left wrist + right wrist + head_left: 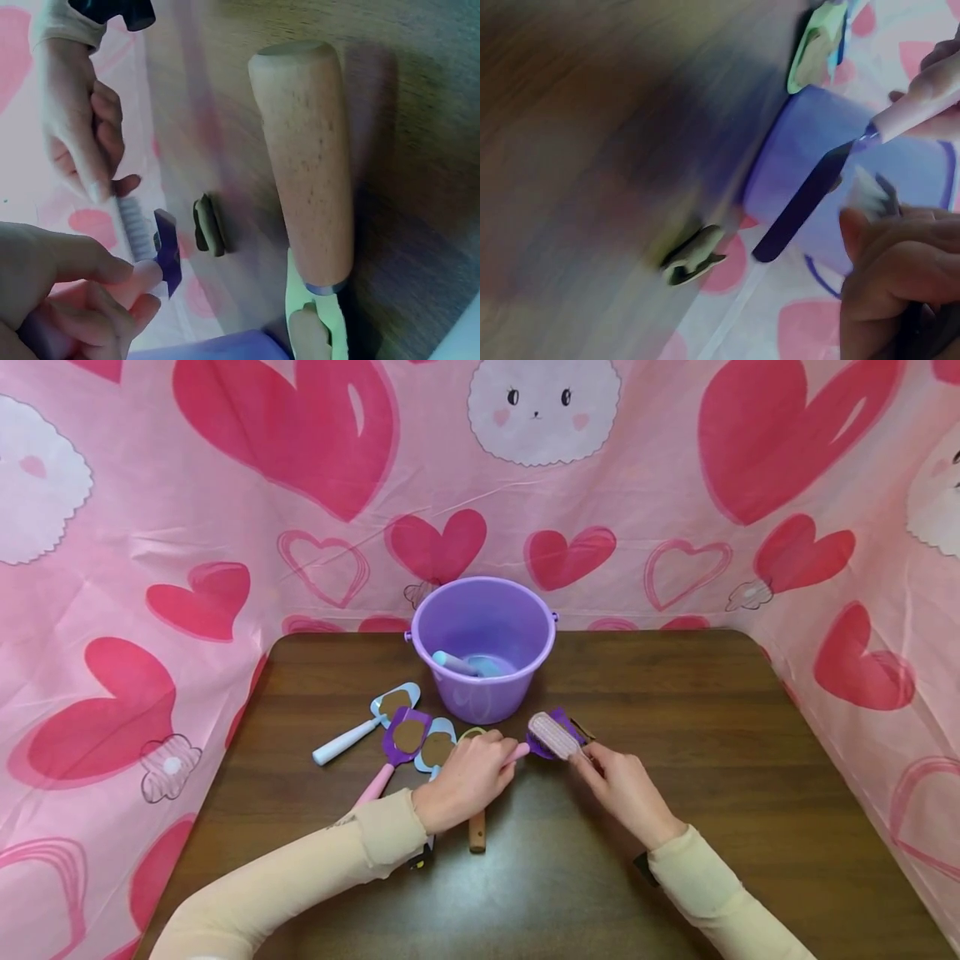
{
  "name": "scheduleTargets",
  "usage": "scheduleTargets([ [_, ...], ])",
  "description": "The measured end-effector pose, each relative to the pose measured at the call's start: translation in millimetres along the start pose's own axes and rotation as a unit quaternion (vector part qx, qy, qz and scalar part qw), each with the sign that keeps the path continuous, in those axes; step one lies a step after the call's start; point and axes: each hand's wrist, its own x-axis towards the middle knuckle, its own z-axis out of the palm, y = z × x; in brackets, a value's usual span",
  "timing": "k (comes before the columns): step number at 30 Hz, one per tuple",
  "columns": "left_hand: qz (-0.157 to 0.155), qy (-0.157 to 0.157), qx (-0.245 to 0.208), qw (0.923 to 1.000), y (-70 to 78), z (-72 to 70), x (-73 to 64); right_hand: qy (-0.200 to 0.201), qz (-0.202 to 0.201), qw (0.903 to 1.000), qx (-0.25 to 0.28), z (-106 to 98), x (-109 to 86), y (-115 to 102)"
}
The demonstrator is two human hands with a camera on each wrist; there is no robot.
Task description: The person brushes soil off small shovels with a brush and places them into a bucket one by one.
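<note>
My left hand (pixel 468 781) grips the pink handle (pixel 517 753) of a small trowel, its purple blade (pixel 557 717) pointing right. In my right hand (pixel 626 789), a brush (pixel 553 737) with pale bristles is held over that blade, hiding part of it. A curled brownish piece (pixel 210 225) lies on the table near the blade. Left of my hands are a light blue trowel (pixel 395 700), a purple trowel with a pink handle (pixel 408 735), another light blue one (pixel 437 745) and a green one with a wooden handle (pixel 307 165), each with a brown patch on its blade.
Behind my hands stands a purple bucket (pixel 483 693), with a blue-handled tool (pixel 453 663) leaning inside. The brown wooden table (pixel 712 810) extends right. Pink cloth (pixel 645 485) with hearts hangs around the back and sides.
</note>
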Motion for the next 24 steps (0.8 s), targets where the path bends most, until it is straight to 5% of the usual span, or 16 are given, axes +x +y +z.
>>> scheduleTargets([
  [13,-0.003,-0.013,-0.02,0.9997,0.8,3.1,-3.9,0.016,0.03,0.9986,-0.041,-1.1,0.0,13.9],
  [24,0.001,-0.002,-0.025,0.9997,1.2,4.2,-1.0,-0.013,-0.02,0.9994,-0.027,0.5,1.7,0.5],
])
